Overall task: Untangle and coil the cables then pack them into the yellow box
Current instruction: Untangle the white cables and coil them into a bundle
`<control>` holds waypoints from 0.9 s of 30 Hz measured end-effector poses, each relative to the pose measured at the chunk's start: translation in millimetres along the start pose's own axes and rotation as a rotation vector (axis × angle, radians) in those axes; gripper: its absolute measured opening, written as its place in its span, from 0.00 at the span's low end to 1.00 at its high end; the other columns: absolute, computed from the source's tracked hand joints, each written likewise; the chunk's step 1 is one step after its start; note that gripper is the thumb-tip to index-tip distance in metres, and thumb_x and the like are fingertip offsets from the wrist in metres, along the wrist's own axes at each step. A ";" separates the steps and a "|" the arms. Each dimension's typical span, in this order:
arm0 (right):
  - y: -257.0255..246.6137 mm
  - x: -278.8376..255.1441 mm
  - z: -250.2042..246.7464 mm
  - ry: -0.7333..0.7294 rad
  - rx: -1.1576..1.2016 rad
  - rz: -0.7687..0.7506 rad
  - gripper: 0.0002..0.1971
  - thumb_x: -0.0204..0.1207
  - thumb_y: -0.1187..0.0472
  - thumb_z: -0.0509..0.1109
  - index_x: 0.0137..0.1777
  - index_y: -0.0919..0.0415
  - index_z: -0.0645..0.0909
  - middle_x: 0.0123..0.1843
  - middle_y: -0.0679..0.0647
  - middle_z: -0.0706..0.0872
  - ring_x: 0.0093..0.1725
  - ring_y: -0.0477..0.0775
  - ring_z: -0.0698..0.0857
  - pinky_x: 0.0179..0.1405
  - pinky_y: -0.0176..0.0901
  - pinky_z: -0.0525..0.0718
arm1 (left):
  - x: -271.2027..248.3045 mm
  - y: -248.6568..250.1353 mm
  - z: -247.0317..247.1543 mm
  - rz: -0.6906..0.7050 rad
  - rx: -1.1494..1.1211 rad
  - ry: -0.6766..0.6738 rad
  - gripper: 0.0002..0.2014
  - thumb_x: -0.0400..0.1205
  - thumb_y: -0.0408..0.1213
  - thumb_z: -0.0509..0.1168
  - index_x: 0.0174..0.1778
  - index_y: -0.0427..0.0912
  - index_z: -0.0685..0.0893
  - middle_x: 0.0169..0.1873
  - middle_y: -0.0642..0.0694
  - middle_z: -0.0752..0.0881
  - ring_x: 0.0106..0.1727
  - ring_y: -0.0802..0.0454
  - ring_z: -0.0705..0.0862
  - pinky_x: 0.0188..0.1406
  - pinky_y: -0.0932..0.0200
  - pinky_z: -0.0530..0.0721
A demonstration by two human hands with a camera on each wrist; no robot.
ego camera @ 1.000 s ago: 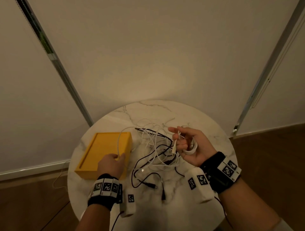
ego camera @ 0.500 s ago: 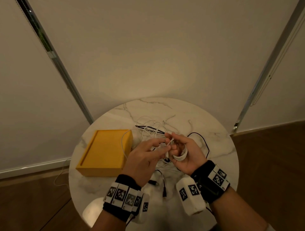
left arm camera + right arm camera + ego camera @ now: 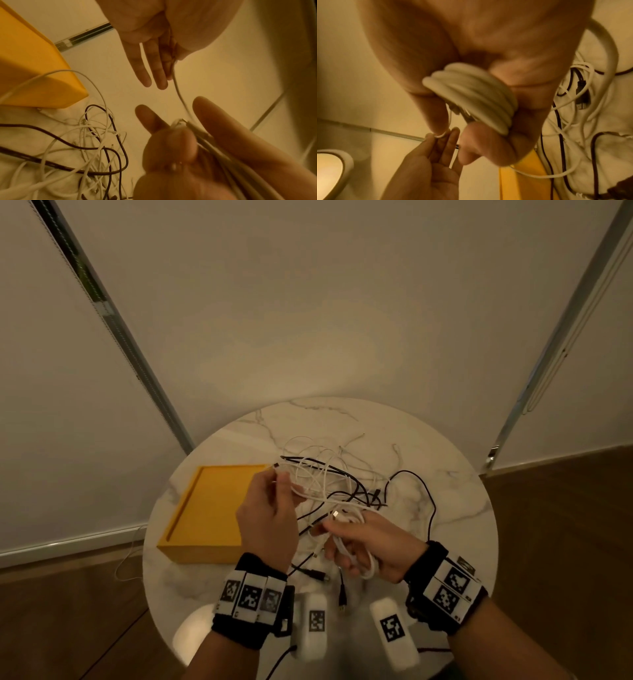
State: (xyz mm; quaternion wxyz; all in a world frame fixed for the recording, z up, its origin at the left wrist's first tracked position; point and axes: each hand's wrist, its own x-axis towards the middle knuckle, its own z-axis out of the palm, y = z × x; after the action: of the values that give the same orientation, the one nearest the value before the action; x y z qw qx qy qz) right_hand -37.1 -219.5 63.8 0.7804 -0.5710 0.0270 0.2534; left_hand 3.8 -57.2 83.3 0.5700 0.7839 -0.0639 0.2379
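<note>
The left hand (image 3: 269, 518) pinches a white cable (image 3: 310, 494) in its fingers (image 3: 281, 479), now lifted up and left toward the box's near corner — half a second ago it met the right hand (image 3: 368, 546) at centre. The right hand's fingers curl round a white coil (image 3: 471, 94). The tangle (image 3: 342, 477) lies on the surface (image 3: 455, 508) beside the yellow box (image 3: 209, 508).
</note>
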 end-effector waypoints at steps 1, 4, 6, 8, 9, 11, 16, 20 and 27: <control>2.0 -0.8 1.0 -0.029 -0.046 0.008 0.18 0.85 0.56 0.69 0.63 0.72 0.83 0.38 0.61 0.85 0.28 0.51 0.79 0.21 0.38 0.79 | 4.1 -3.3 -2.0 -0.026 0.028 0.048 0.11 0.89 0.42 0.61 0.47 0.38 0.83 0.33 0.56 0.87 0.36 0.70 0.86 0.35 0.71 0.84; 5.3 -1.4 2.3 -0.090 -0.047 -0.015 0.11 0.85 0.59 0.68 0.60 0.66 0.84 0.36 0.59 0.83 0.28 0.51 0.79 0.22 0.39 0.79 | 18.6 -22.2 -11.4 -0.115 0.031 0.108 0.15 0.87 0.52 0.61 0.46 0.46 0.84 0.36 0.54 0.89 0.39 0.59 0.88 0.43 0.50 0.90; 2.6 0.2 1.1 -0.041 0.074 -0.069 0.10 0.86 0.61 0.67 0.60 0.65 0.84 0.35 0.60 0.81 0.27 0.51 0.78 0.22 0.39 0.78 | 23.0 -29.8 -17.6 -0.141 0.088 0.062 0.15 0.85 0.54 0.63 0.44 0.48 0.85 0.37 0.53 0.89 0.41 0.54 0.88 0.44 0.47 0.88; -2.2 3.1 -1.6 0.094 0.171 -0.153 0.10 0.86 0.61 0.66 0.62 0.61 0.84 0.35 0.59 0.80 0.27 0.52 0.76 0.24 0.41 0.76 | 18.8 -24.6 -18.1 -0.104 0.097 -0.046 0.13 0.85 0.49 0.66 0.39 0.47 0.87 0.33 0.52 0.89 0.38 0.57 0.88 0.40 0.56 0.85; -4.3 4.9 -2.6 0.167 0.191 -0.210 0.10 0.87 0.60 0.66 0.64 0.58 0.84 0.35 0.59 0.79 0.27 0.53 0.75 0.25 0.42 0.75 | 14.3 -19.4 -16.2 -0.090 0.066 -0.117 0.12 0.85 0.47 0.67 0.38 0.46 0.88 0.31 0.51 0.89 0.36 0.57 0.88 0.39 0.57 0.84; -6.6 8.3 -3.1 0.289 0.196 -0.339 0.10 0.88 0.60 0.64 0.66 0.52 0.81 0.35 0.58 0.76 0.28 0.52 0.73 0.25 0.42 0.72 | 2.4 -8.5 -8.9 -0.080 -0.003 -0.267 0.10 0.84 0.43 0.69 0.39 0.46 0.88 0.29 0.49 0.89 0.33 0.52 0.89 0.38 0.50 0.89; -6.4 10.3 2.3 0.441 0.247 -0.494 0.10 0.89 0.57 0.64 0.65 0.41 0.78 0.35 0.58 0.72 0.28 0.53 0.70 0.27 0.43 0.73 | -27.1 15.1 11.6 -0.128 -0.202 -0.496 0.09 0.83 0.36 0.71 0.58 0.47 0.86 0.36 0.46 0.92 0.38 0.50 0.91 0.41 0.45 0.92; -8.2 6.1 1.8 0.468 0.329 -0.506 0.09 0.88 0.53 0.65 0.63 0.38 0.76 0.39 0.58 0.82 0.31 0.60 0.79 0.30 0.48 0.79 | -36.2 21.2 15.5 -0.094 -0.277 -0.621 0.17 0.83 0.32 0.70 0.66 0.52 0.82 0.37 0.45 0.91 0.41 0.52 0.91 0.44 0.50 0.90; -6.1 10.1 -4.9 0.529 0.423 -0.426 0.03 0.86 0.54 0.68 0.50 0.51 0.81 0.48 0.61 0.80 0.34 0.56 0.80 0.38 0.53 0.79 | -37.8 8.6 19.7 0.186 -0.060 -0.656 0.11 0.84 0.30 0.68 0.52 0.50 0.92 0.45 0.59 0.88 0.45 0.60 0.87 0.41 0.63 0.86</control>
State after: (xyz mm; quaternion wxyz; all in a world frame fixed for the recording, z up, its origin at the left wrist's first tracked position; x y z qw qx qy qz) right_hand -24.5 -221.6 64.2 0.8820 -0.4359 0.1595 -0.0811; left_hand -26.7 -84.9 69.3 0.5176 0.7924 -0.3219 0.0222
